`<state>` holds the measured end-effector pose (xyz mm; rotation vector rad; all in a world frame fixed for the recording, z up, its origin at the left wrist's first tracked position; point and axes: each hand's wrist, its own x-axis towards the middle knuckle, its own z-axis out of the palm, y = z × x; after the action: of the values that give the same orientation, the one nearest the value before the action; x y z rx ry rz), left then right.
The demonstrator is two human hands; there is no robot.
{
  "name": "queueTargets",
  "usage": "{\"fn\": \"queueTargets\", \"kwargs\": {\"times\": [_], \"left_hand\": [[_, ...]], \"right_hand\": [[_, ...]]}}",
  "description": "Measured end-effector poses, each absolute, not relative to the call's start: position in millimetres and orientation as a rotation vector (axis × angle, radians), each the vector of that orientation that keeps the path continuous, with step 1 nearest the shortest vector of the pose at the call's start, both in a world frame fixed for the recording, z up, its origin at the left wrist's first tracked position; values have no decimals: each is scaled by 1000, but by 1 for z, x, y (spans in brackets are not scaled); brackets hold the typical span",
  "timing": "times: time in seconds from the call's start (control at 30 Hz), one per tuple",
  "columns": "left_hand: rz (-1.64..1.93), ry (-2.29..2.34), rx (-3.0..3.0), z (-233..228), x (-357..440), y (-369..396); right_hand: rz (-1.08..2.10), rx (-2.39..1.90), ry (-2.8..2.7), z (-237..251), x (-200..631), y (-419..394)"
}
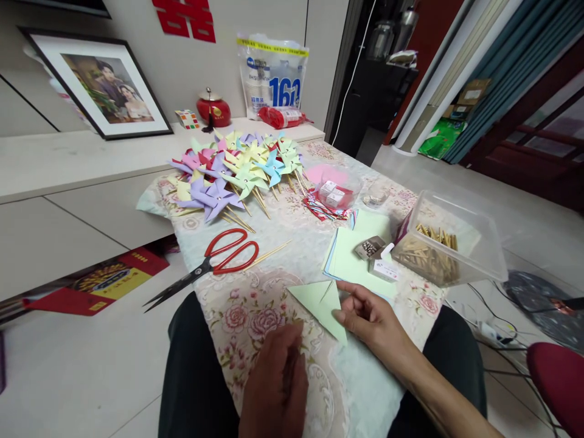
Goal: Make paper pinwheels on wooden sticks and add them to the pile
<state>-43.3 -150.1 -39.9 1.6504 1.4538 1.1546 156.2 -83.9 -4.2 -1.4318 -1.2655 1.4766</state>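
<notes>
A light green paper [322, 304], folded into a triangle with a short slit near its top edge, is pinched at its right side by my right hand [371, 319]. My left hand [276, 377] hovers over the flowered cloth, below and left of the paper. Its fingers are loosely bent, the thumb stands apart from them, and nothing shows between them; it is slightly blurred. Red-handled scissors [212, 264] lie left of the paper, blades pointing left. Two thin wooden sticks [269, 254] rest by the handles. Green and blue paper sheets [340, 252] are stacked beyond my right hand.
Many-coloured paper pinwheels [241, 167] on sticks are heaped at the table's far left. A clear plastic box [474, 243] of short sticks stands at right. A small opened box of pins [370, 247] and a white box [384, 269] sit on the sheets. Paper strips [322, 207] lie behind.
</notes>
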Motion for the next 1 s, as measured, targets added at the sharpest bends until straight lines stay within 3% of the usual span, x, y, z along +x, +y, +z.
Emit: {"fn": "queueTargets", "kwargs": {"times": [0.13,0.4,0.53,0.77,1.0], "left_hand": [[1112,1294,824,-22,-28,-140],[1111,1179,560,-12,-19,-115],[1141,1292,840,-18,-26,-113],[1367,1352,2074,-24,-46,-112],[1094,1345,2306,-38,-55,-120]], "right_hand": [[1545,-1285,-1089,-6,151,-93],[1471,-1186,-1196,-8,147,-104],[1235,-1206,-1449,2,159,-99],[512,-1010,-2148,19,162,-92],[347,-939,-2305,-11,157,-97]]}}
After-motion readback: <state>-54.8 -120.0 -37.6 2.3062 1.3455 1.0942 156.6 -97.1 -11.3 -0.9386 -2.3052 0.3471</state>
